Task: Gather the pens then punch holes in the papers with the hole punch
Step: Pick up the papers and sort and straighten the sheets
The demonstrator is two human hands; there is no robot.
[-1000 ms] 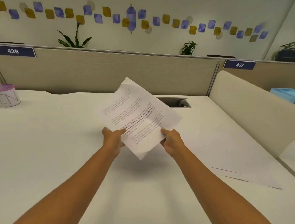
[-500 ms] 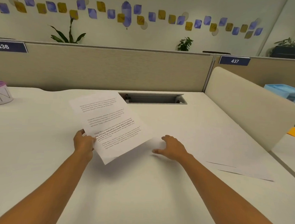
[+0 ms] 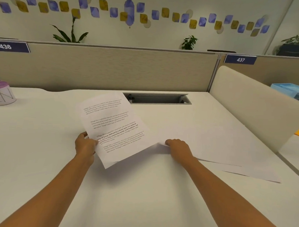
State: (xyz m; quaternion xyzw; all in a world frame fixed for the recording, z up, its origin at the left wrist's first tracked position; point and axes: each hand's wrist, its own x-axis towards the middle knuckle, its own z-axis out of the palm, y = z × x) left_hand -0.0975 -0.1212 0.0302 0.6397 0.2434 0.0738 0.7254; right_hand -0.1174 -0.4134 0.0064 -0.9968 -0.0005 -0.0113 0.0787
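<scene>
My left hand (image 3: 85,145) pinches the left edge of a printed sheet (image 3: 114,127), which hangs tilted just above the white desk (image 3: 142,190). To its right my right hand (image 3: 178,146) has its fingers curled on the near-left corner of the blank sheets (image 3: 221,144) that lie flat on the desk; that corner is slightly raised. I see no pens and no hole punch.
A white cup with a pink lid (image 3: 2,93) stands at the far left. An open cable slot (image 3: 158,98) sits at the back of the desk. A beige divider (image 3: 258,107) bounds the right side, with a blue tray (image 3: 293,90) behind it.
My right hand let go of the printed sheet, dropped onto the desk, then curled onto the blank sheets' corner. My left hand swung the printed sheet left and lower.
</scene>
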